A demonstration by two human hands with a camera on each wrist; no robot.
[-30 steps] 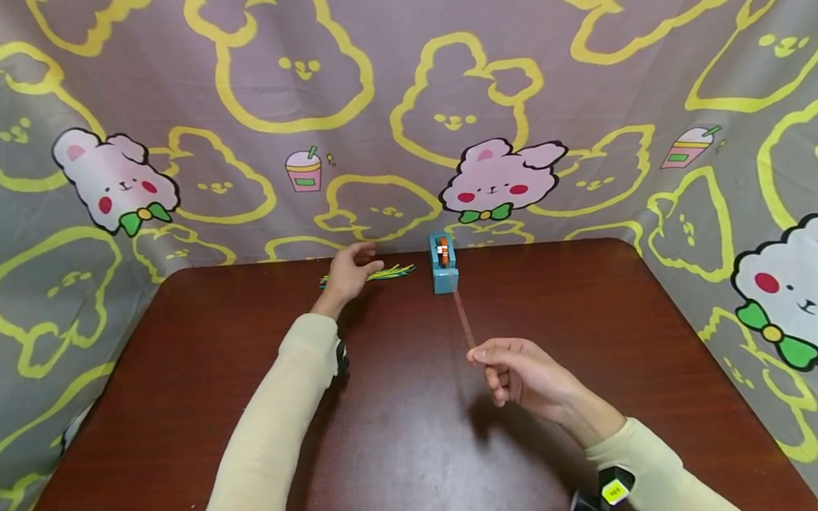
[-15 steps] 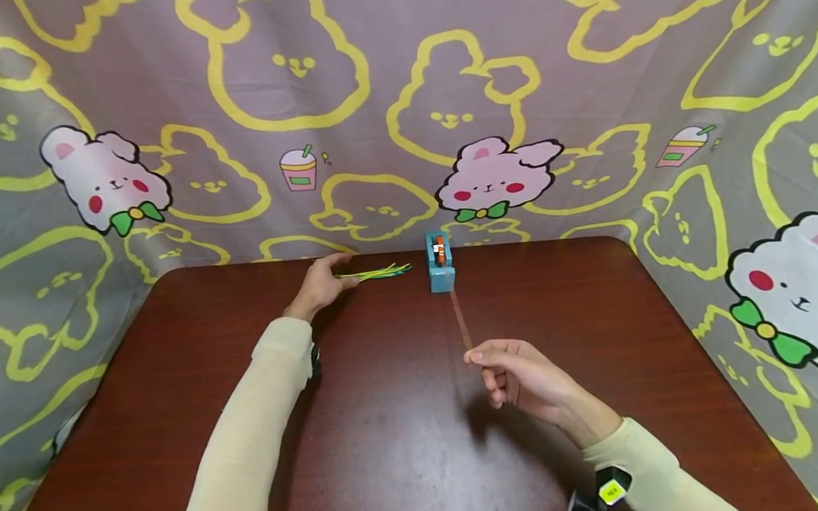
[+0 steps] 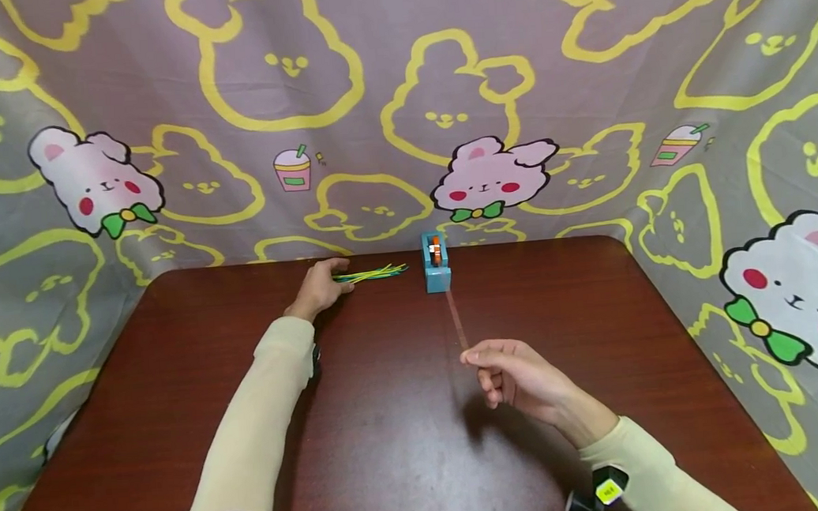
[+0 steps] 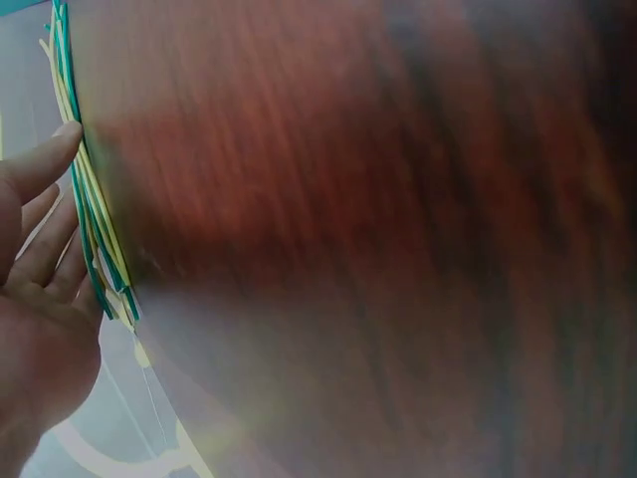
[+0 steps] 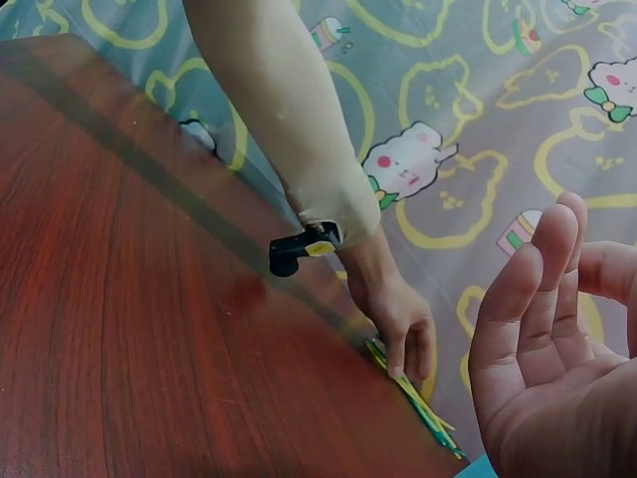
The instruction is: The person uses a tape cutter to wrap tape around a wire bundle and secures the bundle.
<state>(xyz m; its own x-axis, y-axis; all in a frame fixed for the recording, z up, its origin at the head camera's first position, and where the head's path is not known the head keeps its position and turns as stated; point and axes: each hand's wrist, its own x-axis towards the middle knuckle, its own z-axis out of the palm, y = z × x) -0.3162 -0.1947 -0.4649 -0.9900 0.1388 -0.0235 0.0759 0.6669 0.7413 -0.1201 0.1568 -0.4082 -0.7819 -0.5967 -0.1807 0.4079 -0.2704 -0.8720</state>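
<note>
At the back of the table lies a loose bundle of thin yellow and green strips (image 3: 375,274). My left hand (image 3: 317,287) is at its left end, thumb on the near side and the fingers on the far side. In the left wrist view the thumb (image 4: 45,164) touches the strips (image 4: 90,199), while the fairly straight fingers reach behind them. To the right stands a blue tape dispenser (image 3: 436,263) with an orange roll. From it a clear tape strip (image 3: 458,319) stretches toward me; my right hand (image 3: 524,374) pinches its end between thumb and index finger.
The dark brown table (image 3: 394,446) ends at a hanging patterned cloth (image 3: 339,70) behind and at both sides. A black wrist camera (image 3: 597,496) sits on the right sleeve. The taut tape crosses the space between dispenser and right hand.
My left hand has moved left along the bundle to its left end, uncovering more of the strips. The right hand keeps holding the tape. The head view has shifted slightly.
</note>
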